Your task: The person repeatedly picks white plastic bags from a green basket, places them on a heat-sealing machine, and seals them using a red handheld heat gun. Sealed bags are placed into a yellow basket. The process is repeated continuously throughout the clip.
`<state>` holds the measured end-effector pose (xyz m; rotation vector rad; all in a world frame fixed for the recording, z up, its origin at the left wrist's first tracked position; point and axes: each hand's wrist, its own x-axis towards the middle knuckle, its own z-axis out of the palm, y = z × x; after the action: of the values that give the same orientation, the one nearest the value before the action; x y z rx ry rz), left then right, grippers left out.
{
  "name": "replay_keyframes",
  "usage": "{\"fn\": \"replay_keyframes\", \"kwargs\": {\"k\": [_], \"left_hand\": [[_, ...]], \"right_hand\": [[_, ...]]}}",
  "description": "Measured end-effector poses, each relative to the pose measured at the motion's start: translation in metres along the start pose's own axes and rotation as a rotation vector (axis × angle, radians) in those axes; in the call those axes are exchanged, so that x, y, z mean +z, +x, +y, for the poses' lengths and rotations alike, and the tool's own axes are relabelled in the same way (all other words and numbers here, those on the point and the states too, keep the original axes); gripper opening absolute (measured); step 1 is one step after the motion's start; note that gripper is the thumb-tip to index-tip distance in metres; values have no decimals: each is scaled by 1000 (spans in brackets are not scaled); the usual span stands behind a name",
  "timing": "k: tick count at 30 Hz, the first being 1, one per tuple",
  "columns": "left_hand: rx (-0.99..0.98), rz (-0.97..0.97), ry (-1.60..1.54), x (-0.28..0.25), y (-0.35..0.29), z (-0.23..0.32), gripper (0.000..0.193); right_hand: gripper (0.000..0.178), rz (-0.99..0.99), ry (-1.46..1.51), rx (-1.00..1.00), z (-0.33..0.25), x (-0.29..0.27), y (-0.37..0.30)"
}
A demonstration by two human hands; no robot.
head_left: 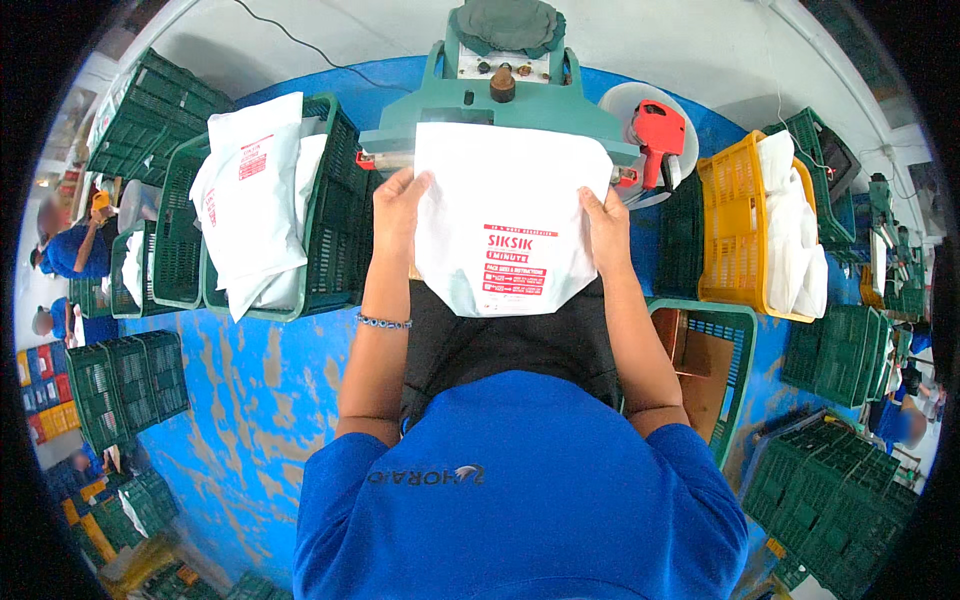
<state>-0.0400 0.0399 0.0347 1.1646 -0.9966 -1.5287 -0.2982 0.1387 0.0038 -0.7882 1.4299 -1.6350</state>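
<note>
A white plastic bag [490,190] with red print hangs stretched between my two hands, its lower part bulging a little over my lap. My left hand [400,200] pinches its left edge near the top. At the opposite edge, my right hand [606,222] grips the bag between thumb and fingers. The bag's upper edge lies against the front of a green bench-top machine [540,105], which looks like a bag sealer with a brown knob on top. Where the bag's upper edge meets the machine's jaws is hidden behind the bag.
Left of me, a green crate [335,215] holds similar filled white bags [255,205]. To the right, a red handheld labeller [660,140] rests on a round white lid, beside a yellow crate [735,225] of white bags. A green crate [735,330] with cardboard stands near my right elbow. Other people work at both sides.
</note>
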Motion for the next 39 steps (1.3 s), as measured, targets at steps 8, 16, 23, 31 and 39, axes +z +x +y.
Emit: {"fn": "replay_keyframes", "kwargs": {"k": [8,16,23,31,39], "left_hand": [[183,276,269,-7,16,-25,16],[60,283,264,-36,35,-47,20],[-12,180,12,-24,48,-35,22],[-30,151,-145,-22,61,-40,22],[-197,-40,-205,-39,21,-33,19]], "right_hand": [[12,126,113,152,1,-2,12],[13,299,169,253,35,12,12],[12,291,73,163,18,3,36],[17,297,92,195,22,3,41],[27,61,46,491,0,-14,-1]]}}
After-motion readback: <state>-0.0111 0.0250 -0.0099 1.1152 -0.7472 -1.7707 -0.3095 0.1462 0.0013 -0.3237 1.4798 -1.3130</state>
